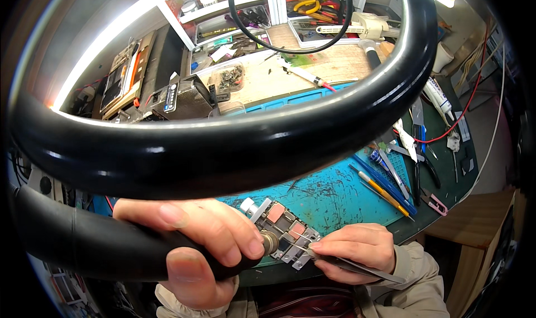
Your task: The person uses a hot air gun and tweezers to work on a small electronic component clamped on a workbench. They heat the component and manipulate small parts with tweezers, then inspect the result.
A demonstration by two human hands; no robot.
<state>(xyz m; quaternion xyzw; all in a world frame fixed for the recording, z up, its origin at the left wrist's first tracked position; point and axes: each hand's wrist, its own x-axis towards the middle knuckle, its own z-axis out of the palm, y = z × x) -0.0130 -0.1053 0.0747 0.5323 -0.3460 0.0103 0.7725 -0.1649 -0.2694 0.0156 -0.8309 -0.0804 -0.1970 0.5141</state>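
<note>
My left hand (195, 240) grips a thick black handle (84, 242) that ends in a small round metal tip (271, 241) pressed near a small circuit board. The board (285, 228) has pink and grey square parts and sits in a metal holder on a blue work mat (335, 198). My right hand (354, 250) pinches slim metal tweezers (357, 266) whose tips touch the board's lower right edge. A large black ring of a magnifier lamp (234, 150) fills the upper half and hides much of the bench behind it.
To the right of the mat lie several hand tools: blue and yellow pens or drivers (385, 189), tweezers and cutters (419, 156), a white tube (438, 97). Behind stand shelves with parts boxes (223, 39), pliers (310, 5) and a red wire (469, 103).
</note>
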